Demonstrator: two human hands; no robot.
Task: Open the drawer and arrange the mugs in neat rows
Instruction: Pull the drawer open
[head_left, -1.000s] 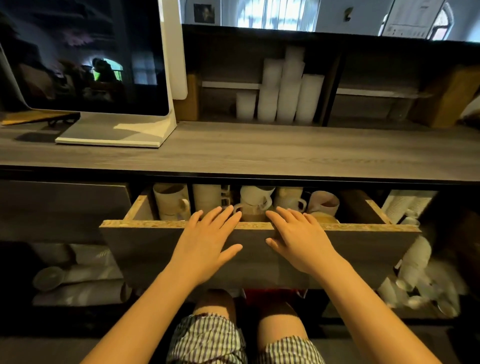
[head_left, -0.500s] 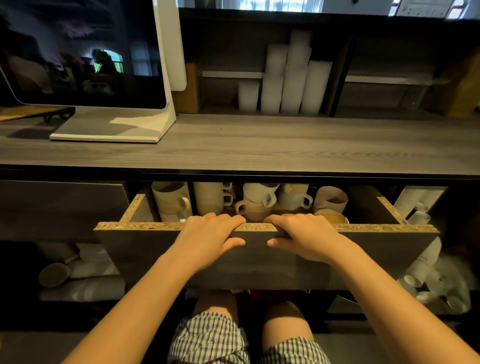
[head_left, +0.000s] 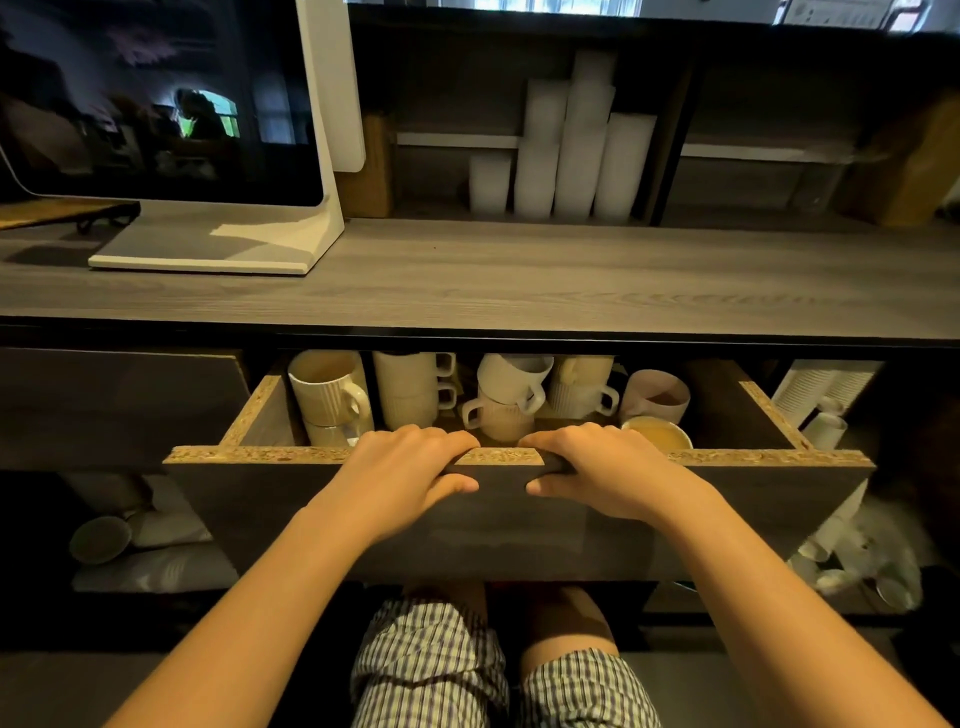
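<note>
The drawer (head_left: 260, 499) under the grey counter stands partly pulled out, its chipboard top edge facing me. My left hand (head_left: 405, 473) and my right hand (head_left: 602, 467) both grip the middle of that front edge, fingers curled over the top and thumbs on the dark face. Inside sit several cream mugs in loose stacks: a ribbed mug (head_left: 324, 389) at the left, a stacked pair (head_left: 410, 389), a tilted mug (head_left: 511, 376), a pale pink cup (head_left: 657, 397) on its side and a cup with a yellow inside (head_left: 657, 434). The drawer's back is hidden under the counter.
The grey counter (head_left: 519, 280) carries a white monitor (head_left: 171, 104) at the left and stacks of white cups (head_left: 566, 156) on a back shelf. Paper cups (head_left: 826, 395) lie to the drawer's right, more cups (head_left: 104, 538) lower left. My knees (head_left: 498, 665) are below the drawer.
My fingers went from lying flat on the drawer's front edge to curling over it. The drawer has come out a little further, showing more of the mugs.
</note>
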